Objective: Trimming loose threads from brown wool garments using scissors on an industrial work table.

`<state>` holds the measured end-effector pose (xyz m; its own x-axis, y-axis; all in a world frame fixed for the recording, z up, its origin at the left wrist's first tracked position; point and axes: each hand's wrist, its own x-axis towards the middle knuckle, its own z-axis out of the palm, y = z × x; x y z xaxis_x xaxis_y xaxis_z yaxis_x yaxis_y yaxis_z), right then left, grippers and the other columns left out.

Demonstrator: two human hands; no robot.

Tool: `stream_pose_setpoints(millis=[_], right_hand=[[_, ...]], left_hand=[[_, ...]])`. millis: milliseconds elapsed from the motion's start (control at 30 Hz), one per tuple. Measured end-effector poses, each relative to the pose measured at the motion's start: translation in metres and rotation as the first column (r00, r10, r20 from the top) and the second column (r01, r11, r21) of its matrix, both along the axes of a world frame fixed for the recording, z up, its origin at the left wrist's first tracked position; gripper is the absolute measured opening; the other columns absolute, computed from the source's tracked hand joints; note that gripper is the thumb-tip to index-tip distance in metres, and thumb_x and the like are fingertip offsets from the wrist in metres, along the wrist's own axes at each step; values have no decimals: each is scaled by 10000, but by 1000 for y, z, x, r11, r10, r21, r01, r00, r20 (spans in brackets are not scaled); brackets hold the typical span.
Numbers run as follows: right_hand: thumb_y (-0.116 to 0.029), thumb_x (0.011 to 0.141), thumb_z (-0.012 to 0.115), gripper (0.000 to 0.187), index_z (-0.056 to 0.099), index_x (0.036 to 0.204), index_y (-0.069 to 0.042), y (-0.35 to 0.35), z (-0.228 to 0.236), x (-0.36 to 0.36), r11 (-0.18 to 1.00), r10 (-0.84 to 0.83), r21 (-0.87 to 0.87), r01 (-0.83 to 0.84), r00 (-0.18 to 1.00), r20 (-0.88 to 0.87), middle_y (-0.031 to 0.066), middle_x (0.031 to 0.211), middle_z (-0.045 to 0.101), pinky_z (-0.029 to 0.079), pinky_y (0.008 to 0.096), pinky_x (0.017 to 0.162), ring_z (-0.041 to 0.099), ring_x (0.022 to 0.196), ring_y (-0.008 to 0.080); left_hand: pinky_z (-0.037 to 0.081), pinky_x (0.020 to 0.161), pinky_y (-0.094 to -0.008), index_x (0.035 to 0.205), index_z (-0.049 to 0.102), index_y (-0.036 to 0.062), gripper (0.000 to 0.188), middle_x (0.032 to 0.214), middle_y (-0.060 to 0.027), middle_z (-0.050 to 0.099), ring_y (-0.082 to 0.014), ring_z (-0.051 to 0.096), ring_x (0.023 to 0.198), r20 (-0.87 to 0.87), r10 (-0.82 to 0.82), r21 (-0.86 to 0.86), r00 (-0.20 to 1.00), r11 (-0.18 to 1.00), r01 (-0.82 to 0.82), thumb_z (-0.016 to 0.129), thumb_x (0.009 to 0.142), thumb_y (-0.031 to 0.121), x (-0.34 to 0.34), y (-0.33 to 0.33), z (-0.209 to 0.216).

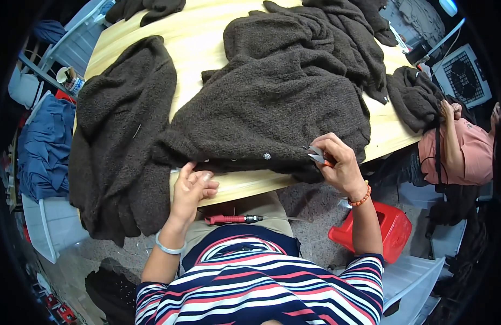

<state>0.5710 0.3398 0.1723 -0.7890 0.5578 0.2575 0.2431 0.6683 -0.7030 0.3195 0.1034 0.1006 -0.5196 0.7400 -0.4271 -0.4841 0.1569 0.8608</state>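
A dark brown knitted garment [261, 108] lies bunched along the table's near edge, with shiny round buttons [267, 156] on its front border. My right hand [339, 162] is closed around a pair of thread snips [318, 156]. Their blades point left, by the garment's border. My left hand [192, 190] rests palm up at the left part of that border, its fingers loosely bent and apart. One fingertip touches the knit, and I see nothing held there. A second brown knitted piece [120, 130] hangs over the table edge to the left.
More brown knitwear [337, 32] is heaped farther back on the pale wooden table [199, 32]. A red-handled tool with a hose [234, 219] lies at my lap. A red plastic container [389, 230] stands below right. At the right, another person [462, 149] handles brown knitwear. Blue cloth [47, 146] fills a bin left.
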Motion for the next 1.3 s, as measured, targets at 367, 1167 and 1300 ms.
stream_pose_setpoints(millis=[367, 1167, 1300], right_hand=[[80, 760, 479, 246, 588, 966, -1, 5, 25, 9, 990, -22, -140, 11, 997, -78, -8, 771, 530, 367, 199, 584, 427, 635, 45], [-43, 786, 719, 238, 612, 991, 14, 68, -31, 51, 962, -271, 66, 266, 958, 91, 77, 832, 527, 446, 273, 687, 529, 729, 170], [-115, 805, 748, 365, 613, 1125, -4, 50, -3, 45, 956, -294, 61, 288, 950, 109, 70, 856, 529, 444, 271, 717, 516, 759, 162]], left_hand=[[524, 711, -286, 1099, 592, 96, 188, 1013, -26, 642, -119, 610, 875, 91, 83, 188, 992, 977, -99, 656, 926, 134, -15, 40, 14], [635, 616, -312, 1016, 558, 58, 129, 929, -67, 665, -158, 689, 795, 164, -165, 163, 972, 977, 139, 600, 964, 168, -64, 99, 15], [637, 630, -324, 1051, 554, 63, 163, 967, -66, 660, -173, 687, 854, 139, -119, 171, 983, 981, 95, 559, 988, 213, -57, 95, 19]])
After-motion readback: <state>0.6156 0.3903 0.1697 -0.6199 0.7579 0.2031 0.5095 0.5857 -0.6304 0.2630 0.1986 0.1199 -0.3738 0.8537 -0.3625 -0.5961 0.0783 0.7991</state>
